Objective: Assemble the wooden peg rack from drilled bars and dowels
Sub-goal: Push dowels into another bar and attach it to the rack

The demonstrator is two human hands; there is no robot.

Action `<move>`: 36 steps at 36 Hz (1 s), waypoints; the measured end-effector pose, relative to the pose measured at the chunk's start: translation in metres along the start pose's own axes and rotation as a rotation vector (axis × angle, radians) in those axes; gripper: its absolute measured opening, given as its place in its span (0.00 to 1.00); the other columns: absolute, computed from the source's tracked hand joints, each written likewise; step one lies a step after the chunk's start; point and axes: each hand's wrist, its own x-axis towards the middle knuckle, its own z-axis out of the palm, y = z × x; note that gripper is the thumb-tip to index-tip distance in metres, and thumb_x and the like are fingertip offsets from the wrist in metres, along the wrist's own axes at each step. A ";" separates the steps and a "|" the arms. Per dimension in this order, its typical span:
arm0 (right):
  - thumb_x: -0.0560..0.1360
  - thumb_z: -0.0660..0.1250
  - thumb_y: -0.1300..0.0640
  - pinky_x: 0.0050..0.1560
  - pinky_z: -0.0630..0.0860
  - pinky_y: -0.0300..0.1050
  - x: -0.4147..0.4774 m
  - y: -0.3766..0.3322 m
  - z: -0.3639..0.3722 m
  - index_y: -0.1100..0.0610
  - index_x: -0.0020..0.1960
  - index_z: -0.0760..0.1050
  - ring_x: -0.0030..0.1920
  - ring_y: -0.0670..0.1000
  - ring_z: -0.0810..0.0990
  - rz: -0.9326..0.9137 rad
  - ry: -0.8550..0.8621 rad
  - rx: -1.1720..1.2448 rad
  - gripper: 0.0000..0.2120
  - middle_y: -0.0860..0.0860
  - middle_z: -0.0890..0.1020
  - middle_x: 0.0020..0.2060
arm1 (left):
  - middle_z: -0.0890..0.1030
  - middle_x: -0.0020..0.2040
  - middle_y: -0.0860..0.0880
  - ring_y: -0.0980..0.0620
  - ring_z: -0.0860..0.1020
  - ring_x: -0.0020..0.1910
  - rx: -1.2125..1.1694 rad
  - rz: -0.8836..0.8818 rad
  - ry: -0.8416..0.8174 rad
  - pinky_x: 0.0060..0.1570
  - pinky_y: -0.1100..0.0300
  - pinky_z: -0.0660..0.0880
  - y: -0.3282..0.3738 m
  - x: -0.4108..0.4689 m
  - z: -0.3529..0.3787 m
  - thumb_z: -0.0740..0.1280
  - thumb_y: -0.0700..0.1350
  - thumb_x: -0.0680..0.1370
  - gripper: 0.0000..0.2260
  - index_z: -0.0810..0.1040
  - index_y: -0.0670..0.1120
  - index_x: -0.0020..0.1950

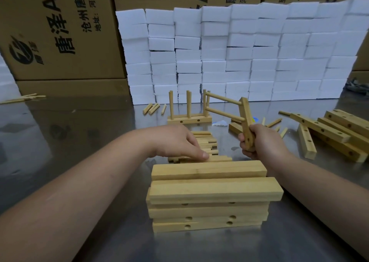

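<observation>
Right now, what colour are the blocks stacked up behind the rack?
Plain white; the stacked blocks show best in the head view.

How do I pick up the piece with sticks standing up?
Grip the base bar across its long sides, from above, in a gap between the upright dowels. It lies flat; a pulled dowel might slip out.

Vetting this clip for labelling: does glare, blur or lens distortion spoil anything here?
Head view: wide-angle distortion bows the white foam block wall and cartons near the edges; the shiny metal table mirrors the cartons, without harsh glare; the drilled bar in the right hand and the dowel pile look sharp.
</observation>
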 end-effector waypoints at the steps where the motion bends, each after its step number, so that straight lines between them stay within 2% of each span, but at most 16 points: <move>1: 0.79 0.50 0.60 0.18 0.58 0.32 0.000 0.000 0.000 0.60 0.36 0.69 0.18 0.46 0.63 0.000 0.001 -0.006 0.15 0.49 0.71 0.19 | 0.79 0.49 0.62 0.62 0.75 0.51 0.012 0.004 -0.011 0.53 0.62 0.70 0.001 0.000 0.001 0.67 0.61 0.70 0.12 0.82 0.57 0.47; 6: 0.79 0.50 0.59 0.20 0.59 0.32 0.003 0.003 0.000 0.58 0.36 0.69 0.20 0.47 0.63 -0.003 0.005 -0.009 0.15 0.49 0.72 0.21 | 0.83 0.46 0.56 0.56 0.79 0.45 0.049 0.011 -0.019 0.47 0.60 0.77 0.002 0.000 0.003 0.68 0.57 0.72 0.07 0.81 0.56 0.44; 9: 0.78 0.51 0.60 0.21 0.60 0.34 0.005 0.004 0.000 0.58 0.37 0.69 0.22 0.48 0.64 -0.006 -0.004 0.009 0.14 0.49 0.73 0.22 | 0.81 0.36 0.61 0.64 0.77 0.35 0.032 0.022 0.011 0.36 0.65 0.74 0.002 0.001 0.004 0.68 0.56 0.72 0.05 0.81 0.57 0.39; 14: 0.80 0.52 0.58 0.22 0.63 0.35 0.008 0.006 0.001 0.58 0.41 0.70 0.25 0.49 0.66 0.001 -0.009 0.015 0.12 0.48 0.75 0.22 | 0.82 0.41 0.56 0.56 0.80 0.42 0.021 0.016 0.107 0.42 0.60 0.78 0.002 0.004 0.007 0.67 0.55 0.74 0.06 0.80 0.58 0.37; 17: 0.81 0.51 0.58 0.25 0.65 0.36 0.008 0.006 0.001 0.56 0.41 0.70 0.26 0.49 0.67 -0.014 -0.024 0.035 0.13 0.47 0.77 0.23 | 0.82 0.42 0.55 0.55 0.79 0.41 -0.002 0.023 0.174 0.40 0.60 0.77 0.003 0.004 0.008 0.66 0.54 0.75 0.06 0.79 0.58 0.39; 19: 0.81 0.51 0.58 0.24 0.66 0.35 0.007 0.005 0.002 0.56 0.42 0.70 0.27 0.49 0.68 -0.023 -0.038 0.059 0.13 0.48 0.77 0.23 | 0.81 0.38 0.56 0.59 0.77 0.35 -0.056 0.033 0.245 0.32 0.65 0.72 0.004 0.004 0.008 0.64 0.53 0.77 0.07 0.77 0.58 0.39; 21: 0.81 0.51 0.57 0.23 0.68 0.34 0.006 0.005 0.003 0.57 0.42 0.71 0.27 0.48 0.69 -0.043 -0.048 0.046 0.14 0.49 0.78 0.26 | 0.79 0.34 0.58 0.64 0.74 0.29 -0.100 0.045 0.294 0.29 0.69 0.68 0.007 0.004 0.007 0.63 0.53 0.78 0.07 0.77 0.59 0.40; 23: 0.81 0.50 0.56 0.22 0.67 0.34 0.004 0.004 0.003 0.57 0.42 0.72 0.25 0.46 0.70 -0.062 -0.057 -0.011 0.15 0.49 0.78 0.27 | 0.78 0.32 0.58 0.63 0.71 0.26 -0.128 0.061 0.317 0.28 0.68 0.68 0.011 0.004 0.007 0.62 0.54 0.78 0.07 0.77 0.61 0.41; 25: 0.81 0.50 0.55 0.20 0.66 0.32 0.003 0.002 0.005 0.58 0.41 0.74 0.22 0.43 0.70 -0.069 -0.050 -0.066 0.17 0.46 0.76 0.23 | 0.76 0.32 0.56 0.59 0.69 0.27 -0.133 0.083 0.335 0.28 0.67 0.67 0.014 0.004 0.008 0.62 0.55 0.78 0.07 0.78 0.60 0.43; 28: 0.81 0.51 0.56 0.22 0.68 0.33 0.002 -0.001 0.008 0.58 0.39 0.73 0.25 0.46 0.70 -0.080 -0.045 -0.023 0.17 0.47 0.77 0.23 | 0.72 0.30 0.54 0.61 0.66 0.23 -0.124 0.103 0.361 0.23 0.70 0.63 0.018 0.003 0.010 0.61 0.53 0.78 0.08 0.80 0.58 0.47; 30: 0.80 0.52 0.56 0.24 0.70 0.34 0.000 -0.003 0.010 0.58 0.39 0.74 0.24 0.45 0.70 -0.098 -0.051 -0.024 0.17 0.47 0.75 0.22 | 0.73 0.28 0.57 0.62 0.69 0.23 -0.125 0.100 0.366 0.23 0.72 0.64 0.020 0.001 0.011 0.60 0.51 0.79 0.10 0.80 0.55 0.53; 31: 0.80 0.52 0.56 0.25 0.72 0.35 -0.001 -0.003 0.011 0.58 0.38 0.74 0.23 0.45 0.71 -0.111 -0.052 -0.055 0.17 0.48 0.75 0.22 | 0.77 0.31 0.58 0.63 0.74 0.28 -0.121 0.096 0.359 0.28 0.71 0.68 0.022 0.000 0.011 0.60 0.50 0.80 0.11 0.80 0.54 0.56; 33: 0.80 0.51 0.54 0.27 0.74 0.36 -0.003 -0.003 0.012 0.57 0.37 0.75 0.23 0.44 0.71 -0.137 -0.054 -0.124 0.19 0.48 0.74 0.22 | 0.80 0.43 0.57 0.53 0.79 0.42 -0.106 0.086 0.343 0.40 0.62 0.73 0.023 -0.002 0.011 0.59 0.50 0.80 0.12 0.78 0.54 0.60; 34: 0.80 0.51 0.54 0.27 0.74 0.35 -0.004 -0.003 0.012 0.57 0.38 0.75 0.23 0.43 0.71 -0.149 -0.056 -0.143 0.19 0.47 0.73 0.21 | 0.80 0.45 0.56 0.52 0.78 0.42 -0.101 0.086 0.341 0.39 0.61 0.73 0.024 -0.003 0.011 0.59 0.50 0.80 0.12 0.78 0.54 0.60; 36: 0.81 0.51 0.55 0.24 0.70 0.34 -0.006 -0.004 0.012 0.58 0.40 0.75 0.23 0.44 0.71 -0.172 -0.056 -0.142 0.18 0.48 0.74 0.22 | 0.80 0.46 0.55 0.58 0.74 0.34 -0.101 0.097 0.353 0.33 0.65 0.70 0.025 -0.003 0.010 0.60 0.50 0.80 0.11 0.79 0.55 0.59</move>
